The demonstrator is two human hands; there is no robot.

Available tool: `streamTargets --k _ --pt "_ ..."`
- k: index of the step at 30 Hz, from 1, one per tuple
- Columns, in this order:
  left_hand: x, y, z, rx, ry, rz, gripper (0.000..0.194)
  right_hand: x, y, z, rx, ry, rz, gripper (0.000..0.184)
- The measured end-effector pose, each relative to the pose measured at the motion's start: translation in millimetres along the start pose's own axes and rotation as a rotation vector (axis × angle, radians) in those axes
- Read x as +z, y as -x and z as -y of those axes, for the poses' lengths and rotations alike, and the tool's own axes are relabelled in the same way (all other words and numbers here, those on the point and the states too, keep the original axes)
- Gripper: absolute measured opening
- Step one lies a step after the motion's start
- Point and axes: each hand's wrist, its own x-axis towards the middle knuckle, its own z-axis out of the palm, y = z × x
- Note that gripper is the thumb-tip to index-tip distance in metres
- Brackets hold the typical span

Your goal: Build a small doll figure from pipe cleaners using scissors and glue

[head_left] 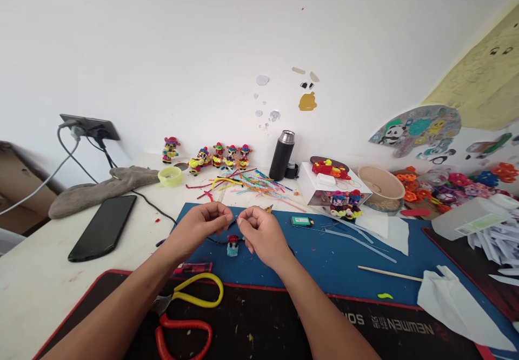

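Both hands were up over the blue mat (324,268), fingertips facing each other, just apart. Left hand (210,222): thumb and index pinched together, grip closed on one end of a short dark strip (232,222). Right hand (261,235): same pinch from the other side, grip closed at the other end. Strip was tiny and mostly covered by fingers; probably a pipe cleaner offcut, couldn't confirm. It sat in the gap between the hands, above a small figure (232,246) with red top and light-blue lower part on the mat. Black mouse pad (243,327) with red edging ran along the near side, lettering upside down. Scissors (184,324) with one yellow and one red handle lay there, blade tips hidden behind the left forearm (130,300). Red plastic piece (194,267) just beyond the yellow handle. Table (32,273) at left carried a black phone (103,227), grey driftwood (105,190) and a yellow-green tape roll (170,176). Far side, near the wall: several figurines (218,156), a loose heap of coloured pipe cleaners (255,182), a black thermos (281,157) upright with a dark cup (291,171) beside it, and a white box (306,182) with two more figurines standing in front. Right of the hands: wooden stick (389,273) reaching a white tissue (458,306), clear strips (377,250), small teal-labelled block (302,221).
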Motion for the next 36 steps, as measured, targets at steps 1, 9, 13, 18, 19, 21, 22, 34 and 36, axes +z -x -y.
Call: streamTargets --k 1,9,13,18,19,21,22,34,36 --pt "-0.6 0 0 -0.003 0.005 0.009 0.028 0 0 0 -0.002 -0.005 0.004 0.013" --pt "-1.5 2 -2 -0.017 -0.038 0.043 0.029 2 0 0 0.011 -0.004 0.026 0.012" --pt "-1.8 1 -1 -0.027 -0.043 0.033 0.032 2 0 0 0.011 0.001 0.02 0.013" --pt "-2.2 1 -1 -0.032 -0.039 0.04 0.035 1 0 0 0.009 0.001 0.016 0.013" --pt "-2.1 1 -1 -0.025 -0.045 0.039 0.035 1 0 -1 0.009 -0.001 0.017 0.013" --pt "-1.5 1 -2 -0.004 -0.066 0.036 0.035 1 -1 -2 0.014 -0.006 0.018 0.013" --pt "-1.2 1 -2 0.006 -0.081 0.032 0.034 1 -1 -3 0.018 -0.01 0.018 0.012" --pt "3.1 6 -3 0.134 -0.459 -0.062 0.021 4 -4 -12 0.044 0.075 -0.028 0.008" --pt "3.8 6 -4 0.16 -0.492 -0.062 0.019 4 -4 -14 0.036 0.109 -0.038 0.007"
